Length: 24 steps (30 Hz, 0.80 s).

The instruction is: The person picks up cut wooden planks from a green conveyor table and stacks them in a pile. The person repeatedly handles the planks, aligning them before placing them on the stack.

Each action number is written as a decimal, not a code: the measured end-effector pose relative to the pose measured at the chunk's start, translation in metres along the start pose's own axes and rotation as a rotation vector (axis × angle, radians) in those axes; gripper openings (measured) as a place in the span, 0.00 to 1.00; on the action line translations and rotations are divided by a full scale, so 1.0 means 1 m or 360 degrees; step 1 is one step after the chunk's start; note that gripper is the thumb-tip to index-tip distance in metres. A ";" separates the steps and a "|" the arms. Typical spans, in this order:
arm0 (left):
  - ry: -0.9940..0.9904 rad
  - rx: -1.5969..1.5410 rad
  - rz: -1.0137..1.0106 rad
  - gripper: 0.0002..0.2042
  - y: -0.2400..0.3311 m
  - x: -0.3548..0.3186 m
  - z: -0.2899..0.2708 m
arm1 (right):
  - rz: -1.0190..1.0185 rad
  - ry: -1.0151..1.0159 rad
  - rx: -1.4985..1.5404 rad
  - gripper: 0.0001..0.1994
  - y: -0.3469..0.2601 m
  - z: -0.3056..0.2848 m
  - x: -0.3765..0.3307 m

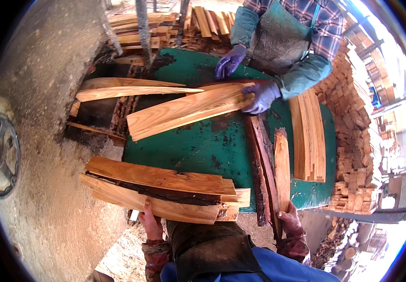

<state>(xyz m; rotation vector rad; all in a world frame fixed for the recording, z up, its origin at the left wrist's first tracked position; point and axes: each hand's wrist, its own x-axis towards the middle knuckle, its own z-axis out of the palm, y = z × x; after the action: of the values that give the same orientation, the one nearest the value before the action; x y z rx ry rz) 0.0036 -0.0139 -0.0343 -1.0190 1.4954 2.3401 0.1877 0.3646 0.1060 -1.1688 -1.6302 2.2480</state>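
— What are the fingers of the left hand (150,224) doing?

— They curl up around the near edge of a stack of rough boards (158,190), clamped on it from below; the stack rests above the fingers and runs leftward off the green table (198,145). The forearm rises from the lower edge in a patterned sleeve.

— And the right hand (291,221)?

— Its fingers are closed on the near end of a dark bark-edged strip (261,164), which lies lengthwise away from the person across the table. A paler narrow plank (282,167) lies just beside it, touching the hand's upper side.

— Who is opposite?

— Another person in a dark apron. One purple-gloved hand (262,96) grips the end of a long pale board (189,110) that slants across the table's far side; the other gloved hand (229,62) rests on the green top.

— What lies around?

— A neat row of curved slats (309,134) sits at the table's right, with stacked wood blocks (353,117) beyond. A grey concrete wall (47,141) fills the left.
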 end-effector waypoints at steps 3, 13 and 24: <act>0.0076 -0.0003 -0.0072 0.33 0.002 -0.001 0.004 | 0.0037 0.0018 0.0048 0.42 -0.001 0.002 -0.006; -0.0048 -0.0117 0.0008 0.24 0.005 -0.004 0.004 | 0.0279 -0.0275 -0.0261 0.53 -0.009 0.016 -0.032; 0.0203 0.0141 -0.0145 0.23 0.008 -0.008 0.006 | -0.0378 -0.1112 -0.1545 0.44 -0.060 0.140 0.040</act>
<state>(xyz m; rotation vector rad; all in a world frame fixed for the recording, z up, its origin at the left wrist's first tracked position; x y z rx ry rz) 0.0029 -0.0115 -0.0217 -1.2064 1.5472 2.1638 0.0499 0.3046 0.1535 -0.1546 -3.1053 1.7770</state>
